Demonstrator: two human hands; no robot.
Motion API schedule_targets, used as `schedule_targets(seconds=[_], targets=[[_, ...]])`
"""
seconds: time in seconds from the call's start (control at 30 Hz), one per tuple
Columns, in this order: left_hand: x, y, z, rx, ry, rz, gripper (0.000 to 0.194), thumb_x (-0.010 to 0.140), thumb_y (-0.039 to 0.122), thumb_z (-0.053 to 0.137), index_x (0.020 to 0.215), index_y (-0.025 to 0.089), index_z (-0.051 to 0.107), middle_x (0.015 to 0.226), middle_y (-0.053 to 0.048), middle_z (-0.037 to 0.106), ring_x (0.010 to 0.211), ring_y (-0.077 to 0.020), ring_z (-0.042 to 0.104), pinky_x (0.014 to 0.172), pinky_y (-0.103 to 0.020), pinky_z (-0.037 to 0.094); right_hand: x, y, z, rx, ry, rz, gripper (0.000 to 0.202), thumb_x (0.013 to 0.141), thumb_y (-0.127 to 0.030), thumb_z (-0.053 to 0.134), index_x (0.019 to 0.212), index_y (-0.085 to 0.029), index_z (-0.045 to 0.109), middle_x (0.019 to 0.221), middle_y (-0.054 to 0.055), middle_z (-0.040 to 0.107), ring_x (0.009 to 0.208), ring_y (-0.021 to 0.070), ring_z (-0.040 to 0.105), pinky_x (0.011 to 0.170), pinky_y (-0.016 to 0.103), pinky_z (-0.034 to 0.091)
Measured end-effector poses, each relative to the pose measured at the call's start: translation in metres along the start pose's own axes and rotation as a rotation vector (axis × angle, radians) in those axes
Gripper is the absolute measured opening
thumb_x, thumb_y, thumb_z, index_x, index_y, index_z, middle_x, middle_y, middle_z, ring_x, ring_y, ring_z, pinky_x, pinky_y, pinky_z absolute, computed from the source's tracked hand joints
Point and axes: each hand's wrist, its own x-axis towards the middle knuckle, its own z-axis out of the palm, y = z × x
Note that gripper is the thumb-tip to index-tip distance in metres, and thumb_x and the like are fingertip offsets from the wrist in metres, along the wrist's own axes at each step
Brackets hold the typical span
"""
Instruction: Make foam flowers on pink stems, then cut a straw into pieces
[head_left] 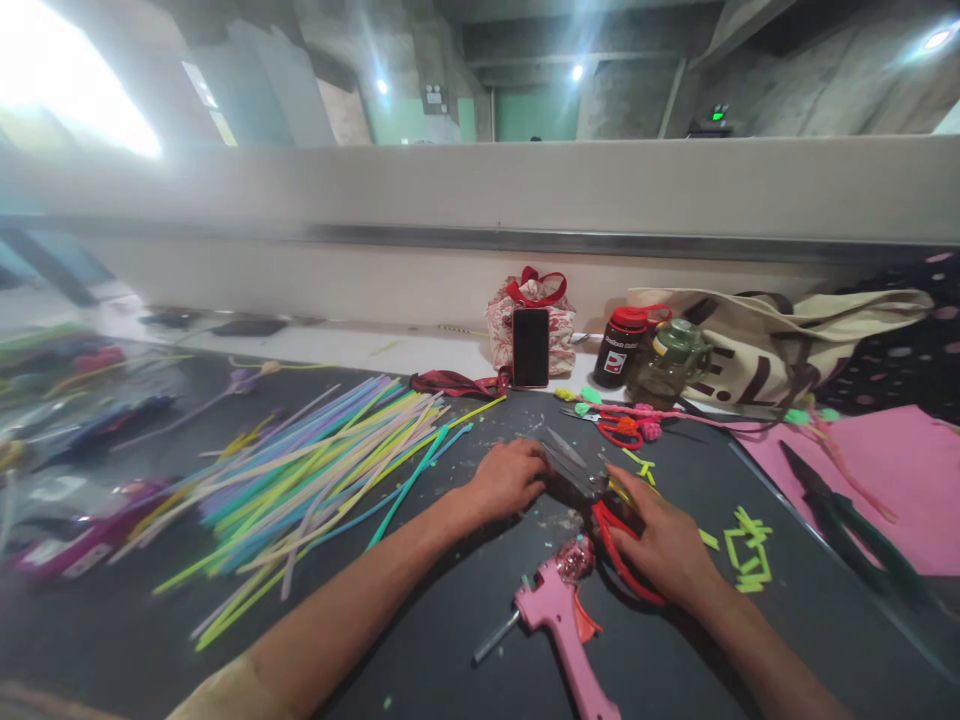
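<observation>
My right hand (pixel 664 530) is closed around the red-handled scissors (pixel 619 555). Their blades stand apart and point up and left, toward my other hand. A small yellow piece shows by the right fingertips; whether they pinch it I cannot tell. My left hand (pixel 510 480) rests low over the dark mat with its fingers curled in, close to the blades. Whatever those fingers hold, if anything, is hidden. Just in front of both hands lies a pink glue gun (pixel 559 610) with a glue stick poking out of its back. Short yellow-green cut pieces (pixel 746 550) lie right of my right hand.
Many pastel pipe cleaners (pixel 322 480) spread over the mat at left. A phone (pixel 531 347) leans on a patterned bag at the back, beside a black bottle (pixel 621 347) and a green bottle (pixel 667 360). Dark-handled pliers (pixel 840 520) and pink sheets (pixel 892 470) lie right.
</observation>
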Motion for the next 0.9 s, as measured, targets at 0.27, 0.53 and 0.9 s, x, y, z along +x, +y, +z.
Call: schedule_targets(seconds=[0.27,0.53,0.9], targets=[[-0.039,-0.015,-0.024,-0.098,0.020,-0.050,0.020,0.077,0.027,0.046,0.089,0.022,0.061,0.094,-0.001,0.059,0.093,-0.0146,0.050,0.083,-0.024,0.036,0.000,0.001,0.000,-0.002,-0.028,0.021,0.053,0.072,-0.028,0.050,0.124,-0.020,0.040,0.117,0.008,0.056,0.101,0.0236,0.055,0.080,0.037,0.047],[-0.086,-0.011,-0.031,-0.155,-0.083,-0.225,0.018,0.071,0.026,0.053,0.087,0.023,0.060,0.084,0.002,0.060,0.076,-0.0124,0.054,0.068,-0.021,0.039,-0.002,0.008,0.004,-0.062,-0.043,0.035,0.055,0.074,-0.034,0.049,0.126,-0.022,0.038,0.111,0.007,0.059,0.092,0.0243,0.060,0.070,0.034,0.050],[-0.046,0.008,0.003,-0.042,-0.019,-0.084,0.018,0.076,0.024,0.045,0.088,0.024,0.059,0.094,-0.003,0.056,0.090,-0.0174,0.051,0.071,-0.027,0.044,-0.006,0.027,0.016,-0.107,-0.058,0.053,0.059,0.075,-0.048,0.046,0.129,-0.026,0.033,0.110,0.008,0.061,0.083,0.0288,0.063,0.060,0.037,0.053]])
